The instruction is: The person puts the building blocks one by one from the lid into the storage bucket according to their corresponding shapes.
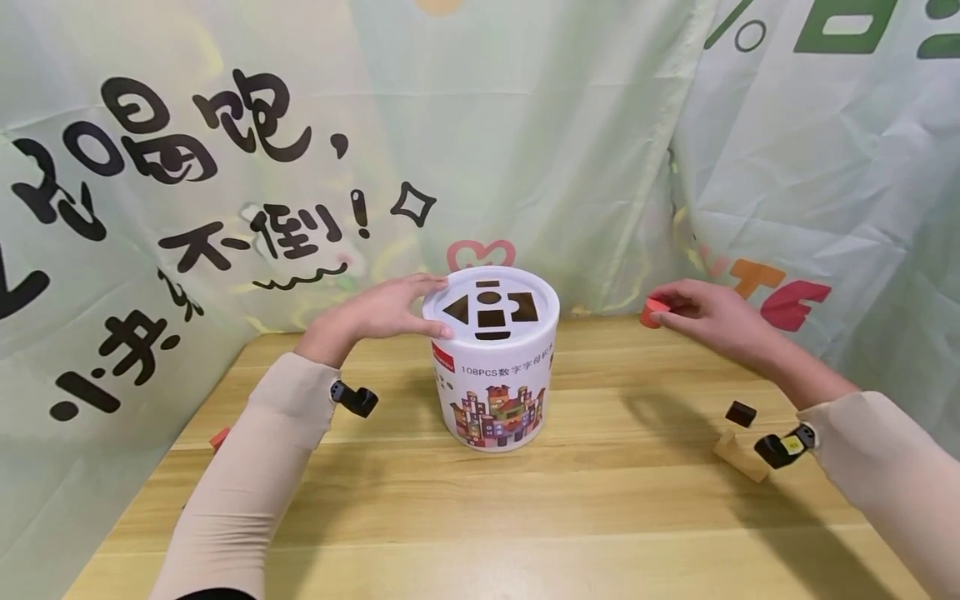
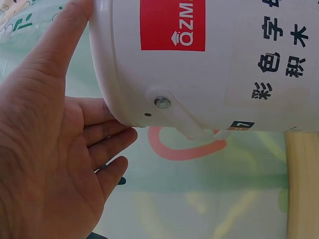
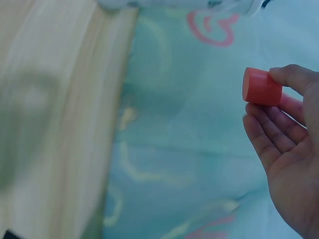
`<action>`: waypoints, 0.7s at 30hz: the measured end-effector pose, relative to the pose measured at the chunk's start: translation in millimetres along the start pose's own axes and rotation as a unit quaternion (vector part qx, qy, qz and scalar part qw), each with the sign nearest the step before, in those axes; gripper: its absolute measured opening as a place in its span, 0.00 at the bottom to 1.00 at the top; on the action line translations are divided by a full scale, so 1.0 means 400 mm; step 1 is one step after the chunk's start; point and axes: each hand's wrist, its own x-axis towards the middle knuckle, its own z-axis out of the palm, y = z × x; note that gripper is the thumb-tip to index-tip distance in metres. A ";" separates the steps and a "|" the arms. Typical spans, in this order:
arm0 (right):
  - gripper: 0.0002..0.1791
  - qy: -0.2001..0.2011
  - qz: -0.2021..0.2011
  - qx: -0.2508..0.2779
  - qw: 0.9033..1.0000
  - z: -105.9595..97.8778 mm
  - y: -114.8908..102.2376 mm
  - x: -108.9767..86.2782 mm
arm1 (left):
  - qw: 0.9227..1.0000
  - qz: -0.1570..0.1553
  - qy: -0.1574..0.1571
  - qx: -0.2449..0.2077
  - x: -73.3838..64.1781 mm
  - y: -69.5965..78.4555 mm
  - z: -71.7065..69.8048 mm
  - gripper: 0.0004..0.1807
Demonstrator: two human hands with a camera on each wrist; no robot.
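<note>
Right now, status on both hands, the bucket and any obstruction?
Left hand touching bucket near top. Right hand pinching red cylinder, apart from bucket. Bucket upright, lid openings uncovered. Nothing visible between cylinder and bucket.

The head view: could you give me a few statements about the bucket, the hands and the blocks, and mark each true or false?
1. The right hand pinches a red block. True.
2. The left hand touches the upper edge of the white bucket. True.
3. The bucket lies on its side. False: it stands upright on the table.
4. The bucket's lid has no openings. False: it has several, one of them triangular.
5. In the head view, a small dark block lies to the right of the bucket. True.
6. The red block rests on the lid. False: it is held off to the right, apart from the bucket.
</note>
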 end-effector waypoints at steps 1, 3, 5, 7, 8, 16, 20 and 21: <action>0.21 0.000 -0.007 0.002 1.000 -0.001 -0.016 0.007 | 1.000 -0.001 0.000 0.001 0.000 0.000 -0.001 0.55; 0.21 -0.001 -0.021 0.001 1.000 -0.002 -0.050 0.021 | 1.000 -0.002 -0.002 0.002 0.001 -0.001 -0.002 0.55; 0.20 -0.002 -0.037 0.003 0.999 -0.001 -0.080 0.037 | 1.000 -0.002 -0.004 0.005 0.003 -0.002 -0.003 0.55; 0.20 -0.005 -0.055 0.004 0.998 0.003 -0.110 0.054 | 1.000 -0.003 -0.006 0.008 0.004 -0.002 -0.005 0.55; 0.20 -0.006 -0.067 0.004 0.998 0.005 -0.125 0.064 | 1.000 -0.004 -0.006 0.008 0.004 -0.003 -0.005 0.55; 0.20 -0.014 -0.141 0.005 0.990 0.039 -0.223 0.132 | 1.000 -0.012 -0.010 0.004 0.004 -0.003 -0.006 0.56; 0.20 -0.020 -0.153 0.013 0.988 0.062 -0.260 0.163 | 1.000 -0.010 -0.007 -0.004 0.003 -0.003 -0.004 0.56; 0.20 -0.022 -0.155 0.016 0.988 0.068 -0.268 0.172 | 1.000 -0.010 -0.007 -0.006 0.003 -0.004 -0.004 0.56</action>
